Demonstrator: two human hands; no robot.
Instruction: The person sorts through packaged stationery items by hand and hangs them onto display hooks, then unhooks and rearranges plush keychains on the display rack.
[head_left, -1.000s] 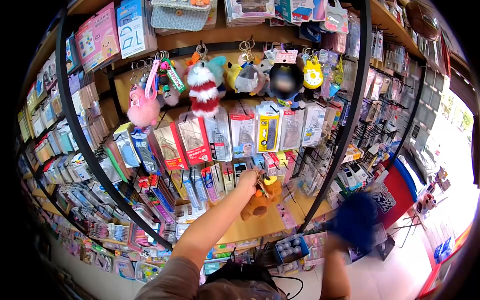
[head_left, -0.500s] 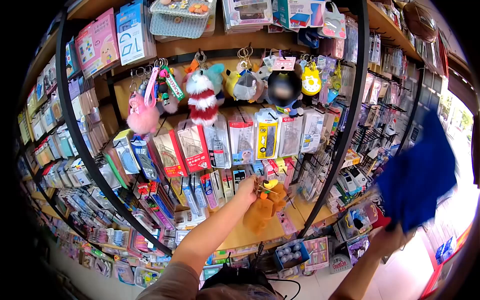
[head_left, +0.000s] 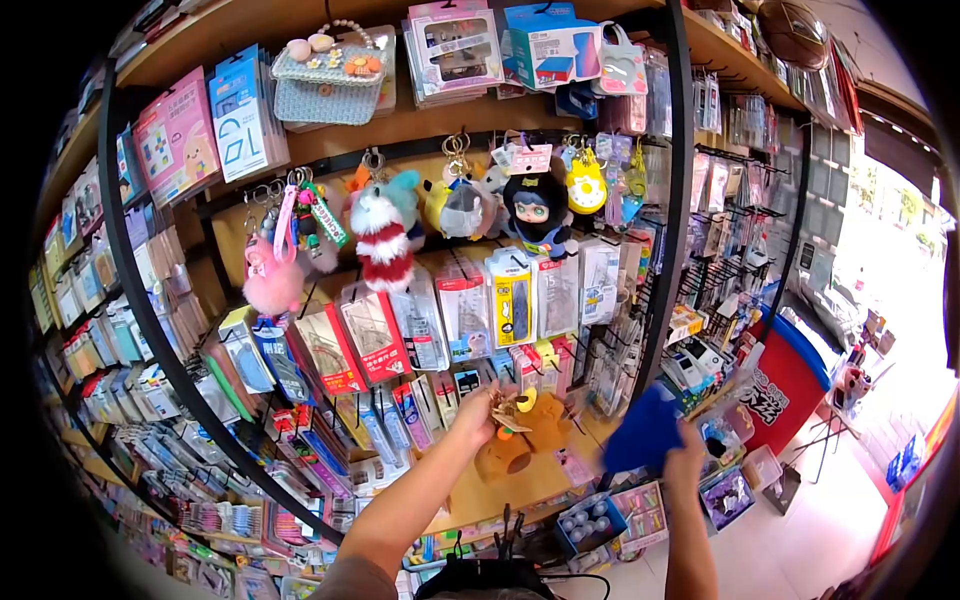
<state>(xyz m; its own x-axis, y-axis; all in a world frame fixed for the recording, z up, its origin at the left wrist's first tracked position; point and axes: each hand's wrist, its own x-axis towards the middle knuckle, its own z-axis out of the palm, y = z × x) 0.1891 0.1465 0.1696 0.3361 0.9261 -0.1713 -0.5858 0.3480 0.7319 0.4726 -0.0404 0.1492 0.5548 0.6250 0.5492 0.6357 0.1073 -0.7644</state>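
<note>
My left hand point(head_left: 478, 418) is closed around the metal rings of some brown plush keychains point(head_left: 545, 425), which hang in front of the lower shelf. Small yellow and orange pieces show near the rings. My right hand point(head_left: 685, 462) grips a blue cloth point(head_left: 640, 432), slightly smeared by motion, to the right of the plush and apart from it. Above my hands, more plush keychains hang from a rail, among them a red and white fluffy one point(head_left: 385, 240), a pink pom-pom point(head_left: 273, 280) and a black-hooded doll point(head_left: 537, 205).
Packaged rulers point(head_left: 375, 335) hang on hooks behind my hands. A black shelf upright point(head_left: 665, 270) stands to the right. Below the wooden shelf point(head_left: 470, 505) sits a blue box of pale balls point(head_left: 588, 525). A red and blue counter point(head_left: 785, 385) stands farther right, near the bright doorway.
The blue cloth has come down and inward from the far right, with my right hand. My left hand still holds the keychains, whose plush has swung. The view has shifted somewhat.
</note>
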